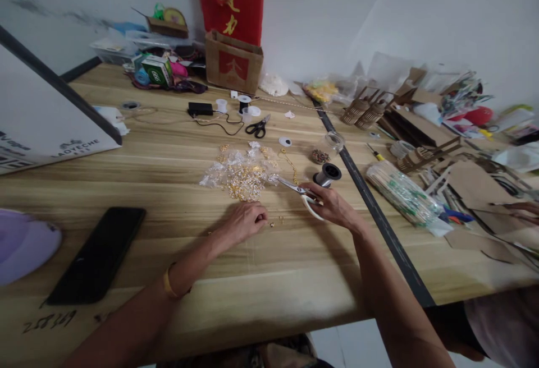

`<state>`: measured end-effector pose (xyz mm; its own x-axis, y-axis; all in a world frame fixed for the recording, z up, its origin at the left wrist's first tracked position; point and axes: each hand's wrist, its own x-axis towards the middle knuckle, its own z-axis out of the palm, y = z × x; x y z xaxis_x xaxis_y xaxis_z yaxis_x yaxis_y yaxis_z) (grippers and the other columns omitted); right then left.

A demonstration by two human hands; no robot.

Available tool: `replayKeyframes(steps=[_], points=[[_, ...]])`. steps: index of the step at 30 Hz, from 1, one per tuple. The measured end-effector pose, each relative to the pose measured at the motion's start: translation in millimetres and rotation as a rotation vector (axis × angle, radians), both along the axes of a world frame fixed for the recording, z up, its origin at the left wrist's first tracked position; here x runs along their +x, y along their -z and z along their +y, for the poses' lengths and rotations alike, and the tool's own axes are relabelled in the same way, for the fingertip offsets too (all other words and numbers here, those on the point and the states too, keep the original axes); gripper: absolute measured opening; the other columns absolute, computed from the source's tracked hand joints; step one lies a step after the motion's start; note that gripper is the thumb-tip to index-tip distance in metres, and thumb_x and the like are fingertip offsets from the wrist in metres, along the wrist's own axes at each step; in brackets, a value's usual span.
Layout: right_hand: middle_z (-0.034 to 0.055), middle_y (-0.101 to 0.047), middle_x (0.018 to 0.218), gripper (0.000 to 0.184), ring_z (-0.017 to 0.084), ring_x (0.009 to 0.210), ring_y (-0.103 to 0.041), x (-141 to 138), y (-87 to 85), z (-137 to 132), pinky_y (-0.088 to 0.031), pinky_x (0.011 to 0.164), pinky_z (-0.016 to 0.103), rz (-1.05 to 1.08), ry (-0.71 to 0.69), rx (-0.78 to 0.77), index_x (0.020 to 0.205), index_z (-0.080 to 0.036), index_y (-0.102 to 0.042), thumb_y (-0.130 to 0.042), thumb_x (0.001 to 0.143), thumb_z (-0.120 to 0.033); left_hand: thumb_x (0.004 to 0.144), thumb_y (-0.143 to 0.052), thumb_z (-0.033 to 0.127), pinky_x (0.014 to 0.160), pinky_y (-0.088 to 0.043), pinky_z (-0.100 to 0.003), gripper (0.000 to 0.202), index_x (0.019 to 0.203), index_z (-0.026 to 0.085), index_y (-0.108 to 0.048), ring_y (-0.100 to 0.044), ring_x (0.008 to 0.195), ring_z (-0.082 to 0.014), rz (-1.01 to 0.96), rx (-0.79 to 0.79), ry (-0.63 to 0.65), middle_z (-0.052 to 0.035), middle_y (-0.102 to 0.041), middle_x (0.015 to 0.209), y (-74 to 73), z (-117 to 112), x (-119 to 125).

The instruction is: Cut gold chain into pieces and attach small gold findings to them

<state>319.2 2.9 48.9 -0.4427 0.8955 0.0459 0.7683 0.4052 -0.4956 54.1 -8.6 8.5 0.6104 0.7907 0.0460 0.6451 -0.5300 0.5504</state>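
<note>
Right hand (333, 205) is gripping white-handled scissors (300, 189) beside a pile of gold and silver jewelry pieces (246, 183)

The white-handled scissors are pointing left, their blade tips reaching the pile's right edge; whether they are pinching a piece is too small to tell. The left hand (247, 220) is resting on the wooden table (290, 278) just in front of the pile, its fingers curling closed; I cannot tell whether anything is sitting inside them. A gold bracelet (169, 283) is circling the left forearm. Clear plastic bags (229, 160) are lying about the pile's far and left sides. Two small gold pieces (272, 224) are lying just right of the left hand. A gold chain (290, 165) is stretching along the table beyond the blades. A spool of silver wire (326, 175) is standing beside the right hand, and a clear jar (336, 141) is holding dark beads (320, 156) behind it. Farther back, black-handled scissors (257, 127) are lying near a black cable (229, 127). At far right, another person's hand (524, 210) is showing over cardboard (471, 180).
</note>
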Motion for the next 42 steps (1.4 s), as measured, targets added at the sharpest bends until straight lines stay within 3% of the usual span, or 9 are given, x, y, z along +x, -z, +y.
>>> replayKeyframes(steps=[9, 18, 24, 27, 35, 42], points=[[0.0036, -0.063, 0.084, 0.034, 0.013, 0.065, -0.054, -7, 7.0, -2, -0.044, 0.063, 0.023, 0.139, 0.042, 0.086, 0.114, -0.017, -0.054, -0.051, 0.082, -0.027, 0.079, -0.059, 0.021, 0.060, -0.040, -0.020, 0.012, 0.078, 0.015, -0.069, -0.056, 0.063, -0.0111, -0.178, -0.184, -0.043, -0.0012, -0.067, 0.073, 5.7, 9, -8], [0.0067, -0.067, 0.092, 0.035, 0.016, 0.074, -0.061, -7, 12.3, -5, -0.047, 0.068, 0.025, 0.182, 0.082, 0.052, 0.115, -0.017, -0.054, -0.052, 0.082, -0.031, 0.080, -0.057, 0.029, 0.059, -0.040, -0.021, 0.023, 0.074, 0.012, -0.071, -0.056, 0.064, -0.0125, -0.282, -0.305, -0.069, -0.0012, -0.066, 0.068, -2.1, 18, -19], [0.0073, -0.067, 0.095, 0.036, 0.016, 0.071, -0.061, -3, 6.4, -11, -0.047, 0.065, 0.024, 0.150, 0.084, 0.060, 0.116, -0.017, -0.054, -0.052, 0.082, -0.030, 0.075, -0.062, 0.024, 0.061, -0.044, -0.022, 0.016, 0.079, 0.012, -0.071, -0.059, 0.067, -0.0132, -0.393, -0.409, -0.121, -0.0043, -0.070, 0.075, 3.5, 20, -20], [0.0064, -0.068, 0.091, 0.035, 0.015, 0.069, -0.061, -2, -2.2, -15, -0.047, 0.063, 0.023, 0.108, 0.015, 0.007, 0.114, -0.017, -0.056, -0.052, 0.082, -0.028, 0.073, -0.064, 0.023, 0.059, -0.044, -0.022, 0.015, 0.079, 0.010, -0.069, -0.058, 0.064, -0.0121, -0.472, -0.481, -0.140, -0.0045, -0.068, 0.072, 9.8, 22, -20], [0.0020, -0.069, 0.081, 0.029, 0.015, 0.065, -0.062, -8, -13.6, -28, -0.042, 0.059, 0.022, -0.138, -0.228, -0.268, 0.106, -0.022, -0.062, -0.055, 0.078, -0.023, 0.078, -0.059, 0.029, 0.055, -0.039, -0.020, 0.021, 0.077, 0.009, -0.068, -0.053, 0.059, -0.0105, -0.477, -0.448, -0.123, -0.0016, -0.063, 0.065, 15.6, 26, -23], [0.0041, -0.069, 0.093, 0.037, 0.019, 0.076, -0.064, -27, -6.1, -32, -0.039, 0.061, 0.023, -0.223, -0.207, -0.225, 0.110, -0.024, -0.060, -0.062, 0.074, -0.028, 0.077, -0.060, 0.029, 0.056, -0.038, -0.020, 0.022, 0.073, 0.010, -0.069, -0.052, 0.062, -0.0112, -0.464, -0.336, -0.127, -0.0015, -0.062, 0.066, 14.2, 27, -22]])
